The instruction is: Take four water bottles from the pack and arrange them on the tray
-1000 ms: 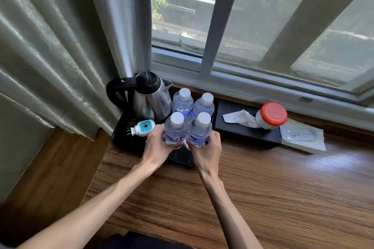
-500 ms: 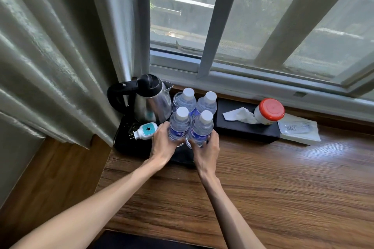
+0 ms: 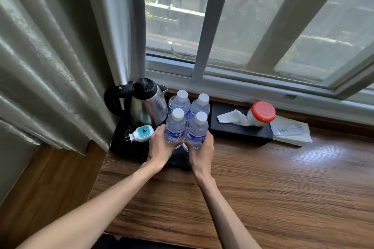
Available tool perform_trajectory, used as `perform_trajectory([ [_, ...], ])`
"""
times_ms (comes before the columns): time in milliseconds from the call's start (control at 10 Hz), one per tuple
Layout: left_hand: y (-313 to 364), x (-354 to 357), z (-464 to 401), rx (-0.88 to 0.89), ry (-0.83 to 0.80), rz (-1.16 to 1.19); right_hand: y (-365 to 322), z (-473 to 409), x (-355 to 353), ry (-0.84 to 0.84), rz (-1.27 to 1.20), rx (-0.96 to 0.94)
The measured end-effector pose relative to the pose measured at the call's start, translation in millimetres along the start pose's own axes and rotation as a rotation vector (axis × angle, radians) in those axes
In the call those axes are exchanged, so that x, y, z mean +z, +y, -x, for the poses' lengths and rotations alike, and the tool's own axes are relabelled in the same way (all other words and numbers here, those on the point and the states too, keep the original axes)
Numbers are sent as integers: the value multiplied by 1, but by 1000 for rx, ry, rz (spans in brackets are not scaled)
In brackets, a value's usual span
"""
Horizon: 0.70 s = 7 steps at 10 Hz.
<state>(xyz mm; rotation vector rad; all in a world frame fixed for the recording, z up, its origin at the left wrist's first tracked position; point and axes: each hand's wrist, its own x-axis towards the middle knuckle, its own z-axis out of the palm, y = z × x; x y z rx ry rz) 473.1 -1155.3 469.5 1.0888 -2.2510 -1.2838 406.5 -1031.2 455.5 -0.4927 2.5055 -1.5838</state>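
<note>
Kettle (image 3: 146,105) at left on black tray (image 3: 123,147), white-teal plug (image 3: 141,133) beside it. My left hand (image 3: 162,147), grip closed round front-left bottle (image 3: 175,125). My right hand (image 3: 201,151), grip closed round front-right bottle (image 3: 197,130). Both bottles upright on tray, touching; two rear bottles (image 3: 199,105) just behind. Further right on tabletop (image 3: 283,178): red-lidded jar (image 3: 261,113).

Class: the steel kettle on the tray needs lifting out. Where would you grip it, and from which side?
Probably by the black loop handle, from the curtain side. It arches off the kettle away from the water bottles crowding its other flank, leaving the fingers room.
</note>
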Motion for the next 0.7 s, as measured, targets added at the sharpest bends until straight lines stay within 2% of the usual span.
perform_trajectory([
  [200,2,-2,4,-2,-30,36,1,2,-5,-59,-6,12],
  [400,6,-13,12,-76,-161,177,0,-8,-22,-208,-15,71],
  [500,14,-29,16,-24,-122,84,-14,-11,-47,-247,-22,68],
  [600,41,-55,18,154,-4,41,-41,-17,-80,-217,-34,-21],
  [700,93,-86,8,303,45,54,-87,-38,-116,-152,-52,-152],
])
